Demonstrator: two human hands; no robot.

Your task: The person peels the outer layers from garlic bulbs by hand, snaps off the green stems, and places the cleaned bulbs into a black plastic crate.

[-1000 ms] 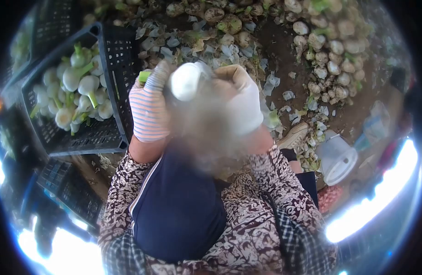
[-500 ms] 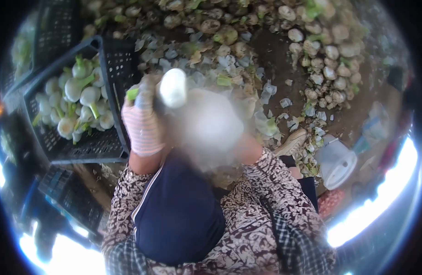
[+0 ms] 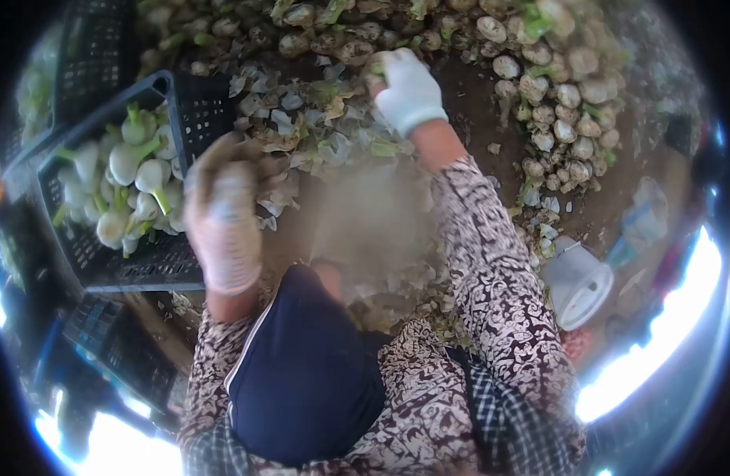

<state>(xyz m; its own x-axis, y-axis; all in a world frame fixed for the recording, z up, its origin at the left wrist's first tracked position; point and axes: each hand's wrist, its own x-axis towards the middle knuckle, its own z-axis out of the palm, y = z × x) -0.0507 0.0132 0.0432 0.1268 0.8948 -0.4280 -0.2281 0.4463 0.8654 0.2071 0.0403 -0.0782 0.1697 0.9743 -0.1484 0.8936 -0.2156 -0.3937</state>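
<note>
Unpeeled muddy onion bulbs [image 3: 357, 47] at twelve o'clock meet your white-gloved right hand [image 3: 409, 91], fingers curled on one; it may slip. Striped-gloved left hand [image 3: 222, 218] blurs, grip unclear.

no readable text, labels or numbers anywhere (crates and bucket unmarked).

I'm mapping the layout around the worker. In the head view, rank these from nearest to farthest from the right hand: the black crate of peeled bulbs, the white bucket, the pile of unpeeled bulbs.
From the right hand:
1. Pile of unpeeled bulbs, at the hand, top centre.
2. Black crate, on the left.
3. White bucket, lower right.
</note>
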